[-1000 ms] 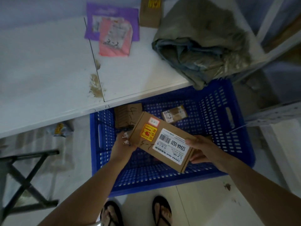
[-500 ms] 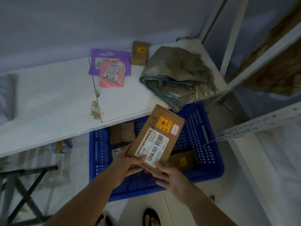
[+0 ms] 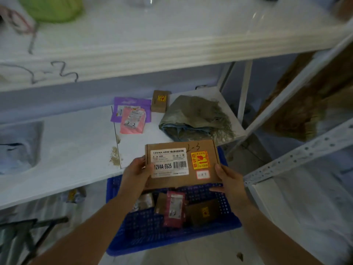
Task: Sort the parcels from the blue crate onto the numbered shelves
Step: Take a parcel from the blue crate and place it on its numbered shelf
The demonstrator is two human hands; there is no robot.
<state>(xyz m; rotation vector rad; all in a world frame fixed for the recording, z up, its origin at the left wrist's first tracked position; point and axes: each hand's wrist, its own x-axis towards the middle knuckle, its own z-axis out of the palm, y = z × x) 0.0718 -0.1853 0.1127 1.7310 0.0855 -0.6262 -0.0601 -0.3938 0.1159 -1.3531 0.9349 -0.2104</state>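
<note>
I hold a flat cardboard parcel level above the blue crate; "2-3" is handwritten on its top beside a white label and a yellow sticker. My left hand grips its left edge and my right hand grips its right edge. The upper shelf has "2-3" written on its front lip. In the crate lie a pink pouch, a brown box and other small parcels, partly hidden by the held one.
On the lower shelf lie a purple mailer, a pink pouch marked "2-2", a small brown box and a grey-green folded cloth. A green object sits on the upper shelf. White rack posts stand at right.
The parcel has been turned so its label reads upright and level, now held by both side edges. The view has tilted up, bringing the upper shelf marked 2-3 into sight.
</note>
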